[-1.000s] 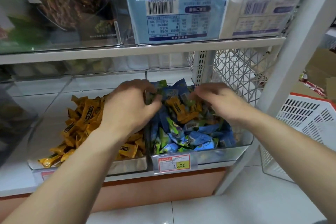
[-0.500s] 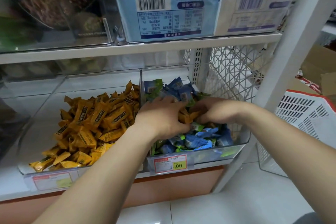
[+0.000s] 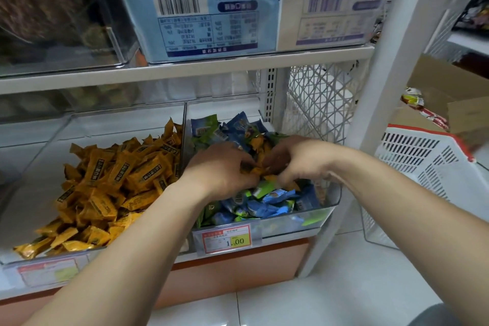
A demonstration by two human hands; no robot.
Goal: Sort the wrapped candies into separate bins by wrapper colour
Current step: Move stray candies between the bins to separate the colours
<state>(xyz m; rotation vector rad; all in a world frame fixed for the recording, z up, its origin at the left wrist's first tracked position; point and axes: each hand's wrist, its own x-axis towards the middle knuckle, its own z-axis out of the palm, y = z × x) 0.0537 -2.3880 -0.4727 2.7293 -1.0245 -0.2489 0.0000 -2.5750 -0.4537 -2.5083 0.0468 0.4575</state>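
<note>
Both forearms reach forward into right bin [image 3: 291,222]. Left hand [image 3: 219,169] and right hand [image 3: 299,161] are palm-down, nearly touching, fingers curled, pinching stray orange candies [image 3: 255,171] atop blue and green candies [image 3: 264,204]. Left bin [image 3: 31,167], just beside, holds orange candy pile [image 3: 111,182].

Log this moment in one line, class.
left hand: holds orange candies | right hand: holds orange candies | site: blue-green bin | orange bin: adjacent, left
</note>
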